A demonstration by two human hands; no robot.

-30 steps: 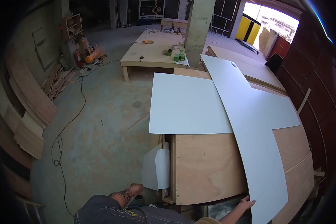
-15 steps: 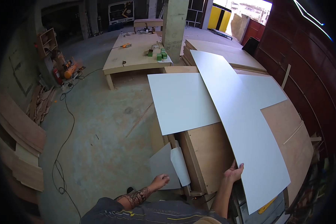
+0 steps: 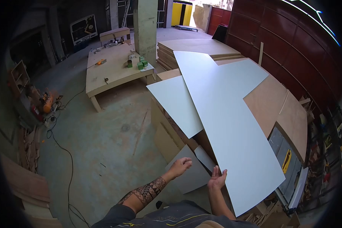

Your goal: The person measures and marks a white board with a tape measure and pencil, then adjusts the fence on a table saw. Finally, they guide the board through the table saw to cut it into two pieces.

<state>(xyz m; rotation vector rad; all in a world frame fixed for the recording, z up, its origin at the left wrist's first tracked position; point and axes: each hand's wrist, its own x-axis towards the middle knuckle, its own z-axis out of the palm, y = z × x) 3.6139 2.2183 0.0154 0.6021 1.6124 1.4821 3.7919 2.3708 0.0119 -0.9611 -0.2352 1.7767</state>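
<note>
A long white panel [image 3: 231, 129] lies slantwise over other sheets, its near end close to my body. At its left edge is my right hand [image 3: 216, 182], palm up, with the thumb over the edge and the fingers along it. My left hand [image 3: 179, 168] hovers left of the panel, fingers curled, and nothing shows in it. Below that hand a grey sheet [image 3: 190, 178] leans by the stack. A second white sheet [image 3: 174, 102] sticks out from under the long panel on the left, and another white sheet [image 3: 250, 78] shows on its right.
A wooden worktable [image 3: 114, 72] with green boxes [image 3: 142, 64] and tools stands ahead, by a concrete pillar [image 3: 145, 30]. Stacked boards [image 3: 201, 47] lie beyond the panel. At right are a grey machine table [image 3: 288, 144] and a yellow tool [image 3: 287, 161]. A cable [image 3: 71, 163] crosses the floor.
The view has turned right. The long panel has shifted left with my right hand, uncovering more of the grey machine table. The left white sheet has swung round, and my left hand has risen.
</note>
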